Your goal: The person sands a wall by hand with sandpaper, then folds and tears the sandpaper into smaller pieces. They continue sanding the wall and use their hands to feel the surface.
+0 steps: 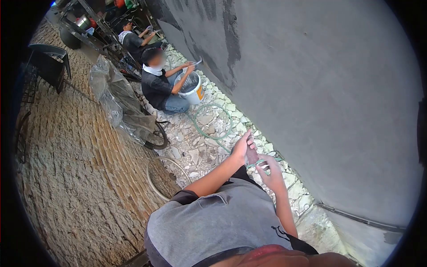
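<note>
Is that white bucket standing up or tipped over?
Standing up: the white bucket sits base-down on the broken stones, its open rim facing up.

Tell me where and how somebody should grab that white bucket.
Probably by the exposed near rim of the bucket, coming from the camera wearer's side: it looks upright and open-topped, and the nearer worker crouches at its left with forearms reaching over it.

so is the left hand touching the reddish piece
Touching: the head view shows the left hand with its fingers curled against the upper end of the reddish piece.
</note>
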The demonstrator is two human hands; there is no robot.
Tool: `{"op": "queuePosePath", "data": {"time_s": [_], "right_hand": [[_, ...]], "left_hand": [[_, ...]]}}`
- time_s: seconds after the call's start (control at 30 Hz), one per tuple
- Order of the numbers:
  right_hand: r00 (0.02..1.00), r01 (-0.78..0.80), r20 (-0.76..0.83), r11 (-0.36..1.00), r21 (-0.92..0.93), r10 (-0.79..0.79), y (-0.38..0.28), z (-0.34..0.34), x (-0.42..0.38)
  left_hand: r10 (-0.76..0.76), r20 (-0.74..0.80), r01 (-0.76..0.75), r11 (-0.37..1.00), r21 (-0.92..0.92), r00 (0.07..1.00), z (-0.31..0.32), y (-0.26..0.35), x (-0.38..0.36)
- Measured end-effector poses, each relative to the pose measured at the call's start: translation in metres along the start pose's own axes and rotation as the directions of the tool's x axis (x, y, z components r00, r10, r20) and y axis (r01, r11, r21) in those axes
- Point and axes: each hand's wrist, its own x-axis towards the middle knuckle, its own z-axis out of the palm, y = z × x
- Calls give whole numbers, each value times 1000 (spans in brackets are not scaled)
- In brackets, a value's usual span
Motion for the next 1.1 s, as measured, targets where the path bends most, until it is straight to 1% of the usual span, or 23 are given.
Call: {"op": "queuePosePath", "data": {"time_s": [0.03,0.1,0.13,0.17,0.2,0.23,0.27,0.33,0.37,0.4,0.43,0.5,0.53,0.6,0.67,0.73,0.77,0.83,0.87,0.97,1.03,1.07,1.1], "right_hand": [[1000,2,-3,1000,1,-2,10,2,0],[967,-180,-173,982,60,188,42,4,1],[966,-182,-176,982,59,189,48,1,2],[951,-303,-11,936,182,310,53,-3,4],[902,-430,166,859,279,398,58,-7,5],[894,-447,189,834,324,406,38,-8,10],[892,-451,189,831,324,410,45,-7,11],[908,-418,201,802,426,367,57,-2,13],[907,-417,179,752,511,381,56,1,14],[904,-422,179,748,513,388,57,3,14],[917,-396,138,807,438,375,56,5,15],[930,-355,15,890,287,367,49,11,16],[933,-348,13,892,289,360,48,13,17],[988,-104,-118,994,-16,101,47,16,16],[980,-124,-156,992,7,124,39,19,18],[970,1,-242,999,-47,-13,33,17,23],[971,1,-240,999,-46,-12,26,19,25],[937,-101,-297,956,277,185,9,26,28],[938,-104,-292,955,278,187,10,27,27],[959,-51,-261,974,221,109,17,25,25],[971,-37,-237,999,24,42,18,20,24],[971,-38,-234,999,26,43,14,20,22],[972,-31,-233,998,-46,20,11,20,20]], "left_hand": [[19,7,-19,1000,9,1000,7,2,-3],[24,9,-25,998,52,1000,28,6,-13],[27,8,-27,996,91,1000,36,5,-16],[50,39,-55,989,135,998,39,3,-15],[47,43,-52,990,134,998,44,1,-15],[34,47,-40,991,127,998,50,-1,-17],[22,48,-27,992,121,999,54,-5,-16],[55,23,-57,990,133,998,55,-7,-8],[47,52,-53,990,127,998,55,-4,-6],[39,79,-48,991,121,996,55,-2,-5],[45,125,-59,992,108,991,52,1,-2],[21,120,-35,993,114,993,46,7,0],[0,119,-14,993,116,993,47,13,-1],[0,102,-9,996,88,995,50,20,-4],[31,125,-39,997,60,992,55,27,-13],[35,157,-39,999,23,987,54,29,-11],[37,186,-34,999,-16,982,54,30,-12],[41,183,-36,999,-30,982,56,34,-13],[43,178,-36,998,-41,983,57,35,-15],[35,178,-24,998,-63,983,58,40,-19],[47,185,-35,997,-68,982,57,42,-20],[53,195,-39,996,-74,979,56,42,-22],[55,192,-41,996,-75,980,56,42,-23]]}}
